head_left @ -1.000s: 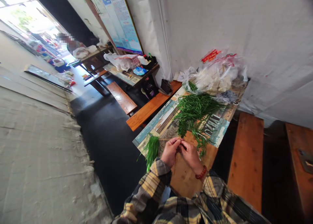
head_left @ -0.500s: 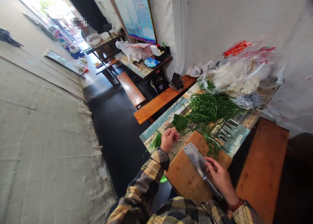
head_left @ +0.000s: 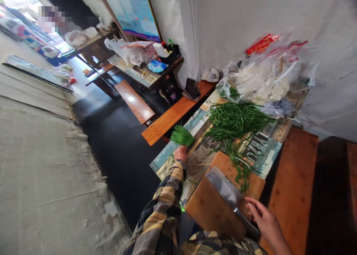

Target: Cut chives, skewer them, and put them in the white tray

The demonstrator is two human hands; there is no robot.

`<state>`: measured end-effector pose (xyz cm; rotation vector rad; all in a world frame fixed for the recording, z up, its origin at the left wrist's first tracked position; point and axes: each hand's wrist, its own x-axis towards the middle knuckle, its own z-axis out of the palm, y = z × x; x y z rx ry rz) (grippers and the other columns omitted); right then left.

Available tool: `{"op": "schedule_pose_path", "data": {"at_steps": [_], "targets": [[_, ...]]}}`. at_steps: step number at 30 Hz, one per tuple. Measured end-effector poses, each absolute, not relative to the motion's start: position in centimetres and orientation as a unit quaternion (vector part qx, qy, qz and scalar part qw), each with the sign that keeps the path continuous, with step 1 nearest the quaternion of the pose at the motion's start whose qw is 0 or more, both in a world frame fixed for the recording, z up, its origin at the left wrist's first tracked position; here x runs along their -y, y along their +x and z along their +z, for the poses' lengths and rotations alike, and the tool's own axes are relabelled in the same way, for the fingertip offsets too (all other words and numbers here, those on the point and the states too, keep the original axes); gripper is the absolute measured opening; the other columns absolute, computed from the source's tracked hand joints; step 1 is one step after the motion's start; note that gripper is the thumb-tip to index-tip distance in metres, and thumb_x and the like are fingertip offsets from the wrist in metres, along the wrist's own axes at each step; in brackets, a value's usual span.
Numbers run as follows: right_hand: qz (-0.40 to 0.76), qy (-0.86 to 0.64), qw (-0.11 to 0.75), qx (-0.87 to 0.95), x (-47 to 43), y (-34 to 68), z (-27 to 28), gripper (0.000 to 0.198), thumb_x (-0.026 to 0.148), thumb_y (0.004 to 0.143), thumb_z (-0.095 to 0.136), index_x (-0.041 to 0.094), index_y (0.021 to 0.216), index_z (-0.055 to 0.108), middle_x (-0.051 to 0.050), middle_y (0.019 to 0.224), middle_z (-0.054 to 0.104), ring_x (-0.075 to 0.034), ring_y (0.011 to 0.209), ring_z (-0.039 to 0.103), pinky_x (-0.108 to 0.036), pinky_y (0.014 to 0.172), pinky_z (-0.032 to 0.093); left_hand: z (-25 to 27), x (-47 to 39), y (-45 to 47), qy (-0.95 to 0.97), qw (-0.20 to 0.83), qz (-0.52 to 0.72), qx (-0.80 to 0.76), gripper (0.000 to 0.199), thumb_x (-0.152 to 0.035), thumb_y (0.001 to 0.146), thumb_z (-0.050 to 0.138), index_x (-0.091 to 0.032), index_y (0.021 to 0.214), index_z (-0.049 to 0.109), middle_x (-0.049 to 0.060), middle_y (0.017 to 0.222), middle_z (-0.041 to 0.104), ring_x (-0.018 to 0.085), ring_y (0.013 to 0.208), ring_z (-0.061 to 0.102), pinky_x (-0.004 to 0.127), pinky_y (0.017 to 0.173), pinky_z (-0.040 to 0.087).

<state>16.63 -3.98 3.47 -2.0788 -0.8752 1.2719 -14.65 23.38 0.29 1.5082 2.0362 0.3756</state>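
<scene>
My left hand (head_left: 180,153) stretches out over the left part of the table, closed around the near end of a neat bundle of green chives (head_left: 182,135). On the wooden chopping board (head_left: 208,210) lies a cleaver (head_left: 225,186), its blade flat and its handle toward me. Beside the handle, my right hand (head_left: 263,218) hovers with its fingers apart and nothing in them. Loose chive trimmings (head_left: 242,175) spread over the board's far right corner. Behind the board, a large heap of chives (head_left: 240,119) covers the middle of the patterned table (head_left: 195,169).
Clear plastic bags with white contents (head_left: 267,84) stand at the table's back, by the wall. Wooden benches flank it, one on the right (head_left: 292,195) and one beyond (head_left: 178,112). Another table (head_left: 131,71) carries bags and a black box. A blurred person (head_left: 54,19) is far off.
My left hand has reached forward and left and now grips the chive bundle, which has moved left. My right hand has drawn off the cleaver toward the right. The whole view has shifted.
</scene>
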Motion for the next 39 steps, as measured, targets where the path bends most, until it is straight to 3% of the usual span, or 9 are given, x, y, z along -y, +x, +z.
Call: {"op": "schedule_pose_path", "data": {"at_steps": [6, 11, 17, 24, 28, 31, 34, 39], "targets": [[0.484, -0.776, 0.241, 0.324, 3.8, 16.5, 3.4, 0.047, 0.058, 0.075, 0.051, 0.022, 0.101, 0.068, -0.005, 0.081, 0.073, -0.02, 0.065, 0.068, -0.03, 0.058, 0.055, -1.8, -23.2, -15.3, 0.623, 0.253, 0.06, -0.738, 0.025, -0.039, 0.09, 0.052, -0.016, 0.096, 0.063, 0.004, 0.097, 0.065, 0.018, 0.088, 0.061, 0.039, 0.083, 0.048], [0.497, -0.761, 0.249, 0.334, 3.1, 15.6, 3.3, 0.049, 0.058, 0.074, 0.052, 0.02, 0.101, 0.067, -0.005, 0.081, 0.074, -0.02, 0.065, 0.068, -0.031, 0.06, 0.056, -1.2, -23.7, -16.8, 0.654, 0.219, 0.043, -0.723, 0.015, -0.024, 0.089, 0.052, -0.017, 0.09, 0.065, 0.006, 0.09, 0.064, 0.023, 0.092, 0.06, 0.036, 0.081, 0.041], [0.51, -0.749, 0.245, 0.345, 3.0, 15.2, 3.6, 0.048, 0.057, 0.076, 0.052, 0.019, 0.103, 0.066, -0.006, 0.084, 0.074, -0.019, 0.069, 0.068, -0.029, 0.059, 0.055, -1.0, -20.8, -17.9, 0.629, 0.175, 0.078, -0.753, 0.016, -0.022, 0.085, 0.052, -0.02, 0.095, 0.065, 0.01, 0.103, 0.061, 0.027, 0.102, 0.055, 0.036, 0.083, 0.04], [0.51, -0.736, 0.221, 0.386, 3.8, 15.5, 2.5, 0.046, 0.057, 0.077, 0.05, 0.021, 0.101, 0.067, -0.005, 0.081, 0.074, -0.02, 0.068, 0.069, -0.03, 0.058, 0.055, -1.2, -11.5, -20.8, 0.55, 0.172, 0.127, -0.808, 0.018, -0.021, 0.085, 0.047, -0.021, 0.088, 0.065, 0.006, 0.086, 0.064, 0.02, 0.088, 0.061, 0.032, 0.081, 0.047], [0.452, -0.74, 0.183, 0.463, 5.0, 16.6, 1.5, 0.045, 0.055, 0.078, 0.047, 0.022, 0.1, 0.068, -0.008, 0.092, 0.074, -0.023, 0.078, 0.07, -0.036, 0.072, 0.056, -1.7, -7.5, -21.4, 0.508, 0.179, 0.122, -0.834, 0.02, -0.024, 0.084, 0.047, -0.02, 0.088, 0.066, 0.006, 0.083, 0.065, 0.02, 0.084, 0.062, 0.031, 0.08, 0.048], [0.413, -0.728, 0.17, 0.521, 6.3, 17.6, 0.7, 0.045, 0.054, 0.08, 0.045, 0.021, 0.1, 0.068, -0.01, 0.105, 0.072, -0.025, 0.088, 0.069, -0.041, 0.083, 0.055, -1.9, -6.5, -20.8, 0.489, 0.179, 0.114, -0.846, 0.021, -0.027, 0.084, 0.049, -0.02, 0.095, 0.065, 0.008, 0.091, 0.066, 0.021, 0.092, 0.062, 0.033, 0.085, 0.046], [0.411, -0.713, 0.159, 0.544, 7.5, 18.5, -0.2, 0.045, 0.053, 0.082, 0.043, 0.02, 0.101, 0.068, -0.012, 0.109, 0.071, -0.026, 0.093, 0.068, -0.042, 0.086, 0.055, -1.9, -6.8, -19.4, 0.477, 0.176, 0.108, -0.855, 0.032, -0.033, 0.082, 0.054, -0.019, 0.11, 0.06, 0.012, 0.113, 0.062, 0.026, 0.109, 0.057, 0.037, 0.092, 0.043], [0.418, -0.711, 0.151, 0.545, 8.4, 19.4, -0.8, 0.046, 0.053, 0.083, 0.042, 0.02, 0.103, 0.067, -0.012, 0.109, 0.07, -0.025, 0.089, 0.069, -0.041, 0.084, 0.056, -1.6, -7.7, -17.0, 0.467, 0.17, 0.095, -0.863, 0.077, -0.042, 0.07, 0.07, -0.01, 0.134, 0.04, 0.022, 0.139, 0.045, 0.034, 0.127, 0.043, 0.043, 0.102, 0.034]]}}
